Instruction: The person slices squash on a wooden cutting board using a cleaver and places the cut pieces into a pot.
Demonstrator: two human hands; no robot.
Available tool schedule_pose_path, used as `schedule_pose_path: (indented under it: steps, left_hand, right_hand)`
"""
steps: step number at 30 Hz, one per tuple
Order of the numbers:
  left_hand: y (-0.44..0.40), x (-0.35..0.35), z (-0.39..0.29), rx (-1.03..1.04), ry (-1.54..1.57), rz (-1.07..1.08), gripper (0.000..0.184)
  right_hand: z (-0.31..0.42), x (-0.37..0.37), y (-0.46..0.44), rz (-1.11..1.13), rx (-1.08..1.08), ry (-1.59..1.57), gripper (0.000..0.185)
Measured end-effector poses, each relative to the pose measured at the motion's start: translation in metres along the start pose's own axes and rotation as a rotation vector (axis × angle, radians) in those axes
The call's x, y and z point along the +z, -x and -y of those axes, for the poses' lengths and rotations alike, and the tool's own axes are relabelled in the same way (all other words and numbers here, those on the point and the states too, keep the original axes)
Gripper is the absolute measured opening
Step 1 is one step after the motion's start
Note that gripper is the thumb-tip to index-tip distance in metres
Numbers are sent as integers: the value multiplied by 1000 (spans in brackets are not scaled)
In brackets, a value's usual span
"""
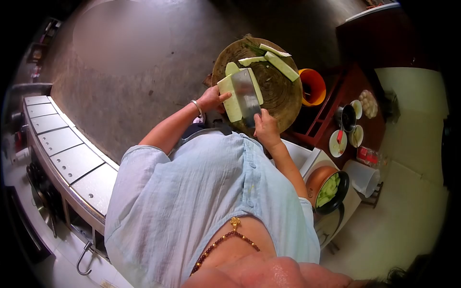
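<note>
A broad cleaver [248,95] is in my right hand [266,127], its fingers wrapped around the handle. The blade lies across a thick piece of pale green gourd [232,106] on a round wooden chopping block [283,108]. My left hand [212,98], a bracelet at its wrist, grips that piece from the left side. More gourd shows along the blade's right edge and just above it. Towards the far side of the block lie a long gourd strip [282,66] and thin pale peelings [252,61]. The blade hides part of the gourd under it.
An orange bucket [313,87] stands right of the block. Further right, a reddish-brown table [357,89] carries plates and a small dark pan [346,117]. Near my right elbow is a pot [328,190] of cut green pieces. A tiled counter [79,160] curves along the left.
</note>
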State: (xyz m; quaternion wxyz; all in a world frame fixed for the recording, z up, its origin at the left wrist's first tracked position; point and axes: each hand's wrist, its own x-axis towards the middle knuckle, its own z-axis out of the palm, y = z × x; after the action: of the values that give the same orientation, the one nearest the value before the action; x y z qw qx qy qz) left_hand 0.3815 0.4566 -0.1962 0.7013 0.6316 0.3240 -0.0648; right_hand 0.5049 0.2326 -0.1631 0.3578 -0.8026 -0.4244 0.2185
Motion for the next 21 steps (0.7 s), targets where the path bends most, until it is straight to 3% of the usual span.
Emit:
schedule_pose_path:
  steps: [5,8,17,21]
  left_hand:
    - [7,0,-7,6,27,-21,41]
    - [3,-1,-1,7,41,-22,41]
    - [-3,-3,6,-16,63,7,41]
    - [1,-6,3,-54,97,23,39]
  right_hand:
    - [0,5,0,15,30,-4,15]
    - [16,-1,0,97,177,-18,22]
    - [21,5,-11,130,191,76,22]
    - [5,11,-21,128,114,-61,16]
